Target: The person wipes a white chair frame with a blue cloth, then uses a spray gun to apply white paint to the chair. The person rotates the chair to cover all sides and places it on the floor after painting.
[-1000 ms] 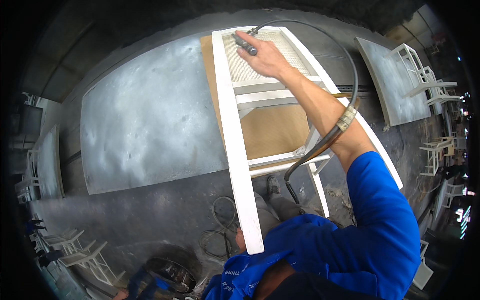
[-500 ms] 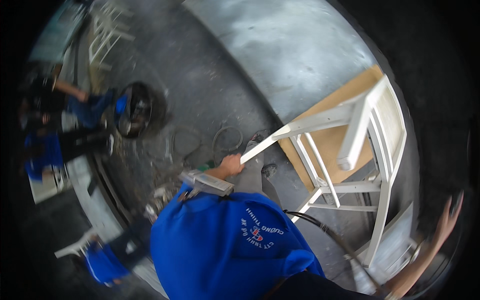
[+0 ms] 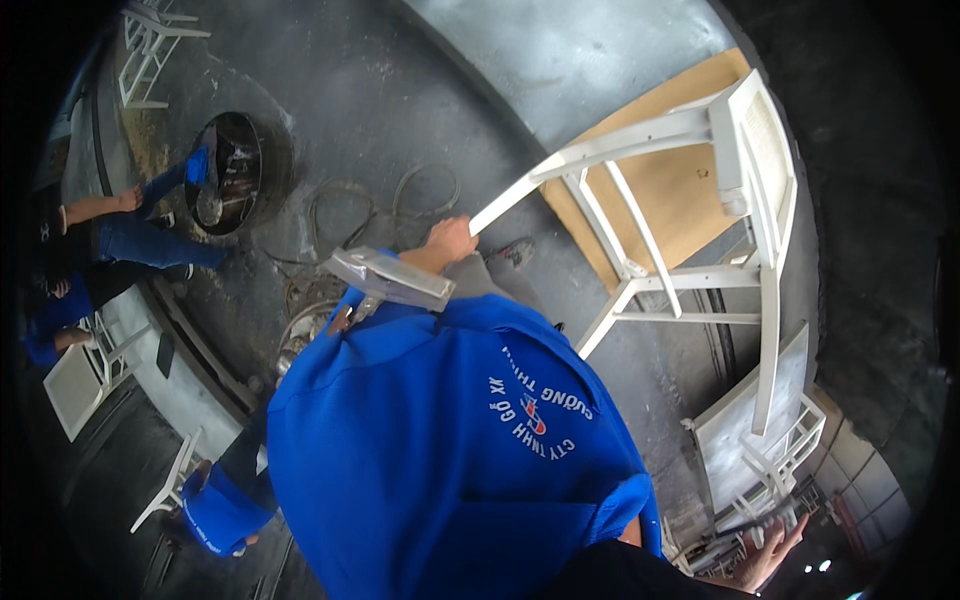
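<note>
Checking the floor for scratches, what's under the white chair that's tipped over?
Under the white chair lies a tan board on the grey floor. The left hand grips one chair leg. The board's far part is hidden by the chair.

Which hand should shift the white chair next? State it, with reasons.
Left, probably. The left hand grips a leg tip of the white chair; the right hand is open and far from it.

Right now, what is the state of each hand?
Left hand: closed on the white wooden chair's leg.
Right hand: open, holding nothing.
</note>
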`<state>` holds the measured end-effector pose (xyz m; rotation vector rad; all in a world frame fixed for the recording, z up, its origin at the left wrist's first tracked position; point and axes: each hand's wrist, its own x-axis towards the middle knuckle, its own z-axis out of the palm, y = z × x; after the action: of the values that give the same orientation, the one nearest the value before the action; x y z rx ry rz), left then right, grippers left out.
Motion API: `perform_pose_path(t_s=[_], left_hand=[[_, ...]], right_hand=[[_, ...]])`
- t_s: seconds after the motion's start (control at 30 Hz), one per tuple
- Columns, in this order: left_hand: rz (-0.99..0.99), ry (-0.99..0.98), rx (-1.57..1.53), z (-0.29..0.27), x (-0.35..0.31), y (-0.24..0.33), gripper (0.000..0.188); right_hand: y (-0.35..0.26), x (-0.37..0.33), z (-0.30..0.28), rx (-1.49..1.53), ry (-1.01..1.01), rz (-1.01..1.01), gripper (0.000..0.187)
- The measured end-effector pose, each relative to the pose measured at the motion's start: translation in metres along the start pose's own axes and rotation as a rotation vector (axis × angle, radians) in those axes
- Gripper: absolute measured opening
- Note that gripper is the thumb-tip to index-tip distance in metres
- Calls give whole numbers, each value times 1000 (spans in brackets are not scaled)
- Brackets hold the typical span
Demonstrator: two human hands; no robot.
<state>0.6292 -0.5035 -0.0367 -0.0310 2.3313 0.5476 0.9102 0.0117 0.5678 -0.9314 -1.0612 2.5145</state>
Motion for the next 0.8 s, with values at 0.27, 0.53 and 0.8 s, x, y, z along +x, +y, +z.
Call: perform_pose_path(t_s=[0.27, 0.53, 0.8], left_hand=[[-54, -35, -21, -1, 3, 1, 44], [-31, -79, 53, 11, 20, -8, 53], [28, -89, 90, 26, 35, -18, 52]], right_hand=[[37, 23, -11, -1317, 585, -255, 74], [103, 65, -55, -1058, 376, -143, 78], [187, 89, -56, -745, 495, -142, 86]])
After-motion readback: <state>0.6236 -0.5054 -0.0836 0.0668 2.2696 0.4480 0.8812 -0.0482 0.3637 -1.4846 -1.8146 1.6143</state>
